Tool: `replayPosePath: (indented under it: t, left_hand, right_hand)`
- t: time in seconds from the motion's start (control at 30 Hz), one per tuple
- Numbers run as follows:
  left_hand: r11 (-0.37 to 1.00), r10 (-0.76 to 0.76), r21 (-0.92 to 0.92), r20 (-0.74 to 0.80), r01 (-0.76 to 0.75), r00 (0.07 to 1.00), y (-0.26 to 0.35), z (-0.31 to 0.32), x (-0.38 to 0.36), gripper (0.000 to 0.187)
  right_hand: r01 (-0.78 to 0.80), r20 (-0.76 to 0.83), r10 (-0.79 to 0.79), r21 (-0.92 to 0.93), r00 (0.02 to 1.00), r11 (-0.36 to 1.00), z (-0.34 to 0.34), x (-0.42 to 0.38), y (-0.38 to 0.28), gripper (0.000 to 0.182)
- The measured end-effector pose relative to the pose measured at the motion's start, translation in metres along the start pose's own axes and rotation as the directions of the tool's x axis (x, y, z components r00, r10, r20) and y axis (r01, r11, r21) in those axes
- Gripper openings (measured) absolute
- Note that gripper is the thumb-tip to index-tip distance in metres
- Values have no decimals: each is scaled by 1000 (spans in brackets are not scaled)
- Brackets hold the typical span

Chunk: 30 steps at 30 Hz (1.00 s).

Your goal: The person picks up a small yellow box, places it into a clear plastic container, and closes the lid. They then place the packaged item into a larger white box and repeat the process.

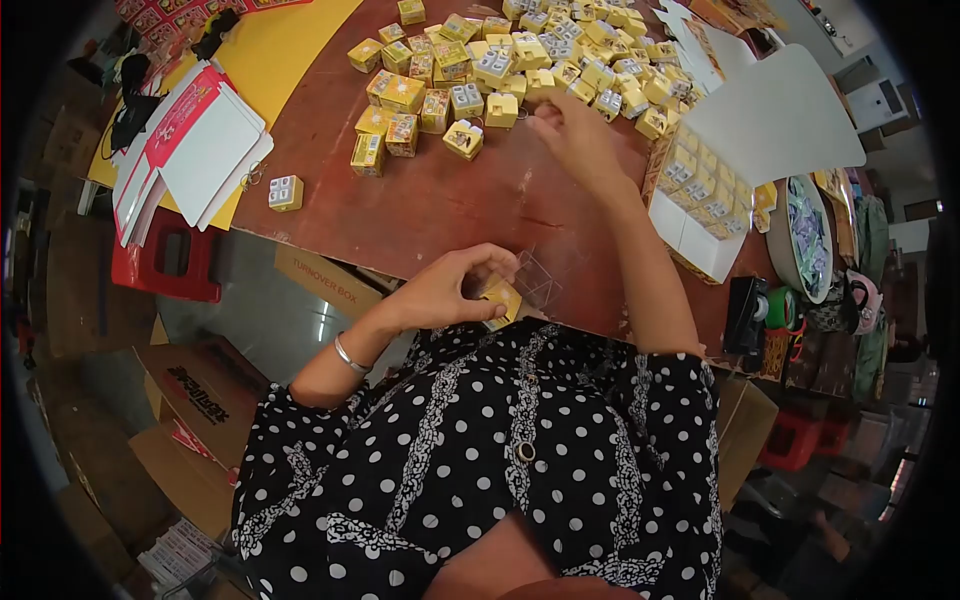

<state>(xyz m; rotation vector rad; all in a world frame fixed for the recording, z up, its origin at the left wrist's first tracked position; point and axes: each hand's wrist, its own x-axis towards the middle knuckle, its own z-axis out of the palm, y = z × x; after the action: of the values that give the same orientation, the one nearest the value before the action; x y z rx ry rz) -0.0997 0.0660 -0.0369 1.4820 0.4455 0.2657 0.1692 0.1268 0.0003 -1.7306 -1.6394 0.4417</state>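
My left hand (pixel 455 287), near the table's front edge, is closed round a small yellow box (pixel 503 298), thumb on one side and fingers curled over the other. Just right of it lies a clear plastic wrapper (pixel 540 278). My right hand (pixel 577 140) reaches to the near side of a pile of small yellow cubes. Its fingers are bent together beside a yellow cube (pixel 502 110) with a metal ring; whatever they pinch is hidden. Left of there sit small printed yellow boxes (pixel 402 134) and a yellow cube with grey buttons (pixel 466 100).
At the right, an open white display box (pixel 690 225) holds rows of yellow cubes. A lone cube (pixel 285 193) lies at the left, near stacked flat white-and-pink cartons (pixel 200 150). A tape roll (pixel 780 308) and a round tub (pixel 805 240) stand far right. A red stool (pixel 165 260) is below left.
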Motion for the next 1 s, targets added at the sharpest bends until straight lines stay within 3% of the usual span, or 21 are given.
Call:
replayPosePath:
  t: [0.03, 0.1, 0.2, 0.33, 0.4, 0.43, 0.5, 0.53, 0.6, 0.7, 0.77, 0.83, 0.9, 0.97, 1.0]
  left_hand:
    - [1000, 0, 4, -1, 0, 1000, 1, -2, -1, 52]
    - [998, -30, -50, 5, 30, 1000, 5, -5, -4, 50]
    - [997, -42, -72, -5, 42, 999, -6, -14, -5, 53]
    - [972, 2, -236, -52, -14, 999, -11, -22, -5, 51]
    - [942, 19, -330, -113, -56, 993, -7, -25, -5, 52]
    - [918, 21, -389, -133, -72, 991, -3, -24, -5, 52]
    - [890, 46, -444, -149, -108, 988, -10, -24, -3, 48]
    - [859, 68, -491, -171, -145, 983, -12, -24, -2, 44]
    - [843, 63, -517, -172, -145, 983, -12, -23, 0, 43]
    - [815, 50, -563, -159, -132, 986, -5, -19, 4, 44]
    - [686, 59, -713, -141, -143, 988, -1, -15, 10, 47]
    - [644, 101, -752, -99, -141, 990, 6, -8, 17, 56]
    - [604, 146, -784, -70, -145, 987, 15, -3, 24, 64]
    - [599, 275, -797, 115, -77, 955, 23, -1, 31, 65]
    - [605, 280, -792, 120, -78, 952, 26, -3, 34, 65]
  right_hand:
    - [2, -2, -2, 3, 1000, 1000, 12, 10, 2, 35]
    - [42, 34, -33, -300, 999, 953, 31, 27, 4, 43]
    - [-31, 52, 52, -342, 997, 939, 49, 39, 15, 48]
    - [22, 47, -10, -266, 999, 964, 47, 24, 24, 45]
    - [87, -8, -87, 0, 996, 996, 41, 9, 28, 42]
    - [82, -8, -82, -6, 997, 997, 35, 0, 26, 42]
    - [101, -54, -93, 180, 994, 978, 20, -22, 17, 41]
    - [95, -54, -87, 177, 995, 980, 9, -31, 12, 41]
    - [341, -41, -349, -135, 936, 930, -16, -50, 3, 42]
    - [378, 66, -377, -316, 924, 870, -50, -77, -13, 42]
    - [332, 108, -314, -270, 943, 904, -64, -95, -25, 42]
    - [295, 154, -265, -223, 952, 929, -74, -108, -38, 42]
    - [414, 101, -401, -201, 910, 888, -77, -119, -54, 47]
    - [443, 73, -437, -175, 896, 879, -79, -128, -67, 48]
    - [472, 51, -470, -148, 881, 869, -81, -131, -72, 49]
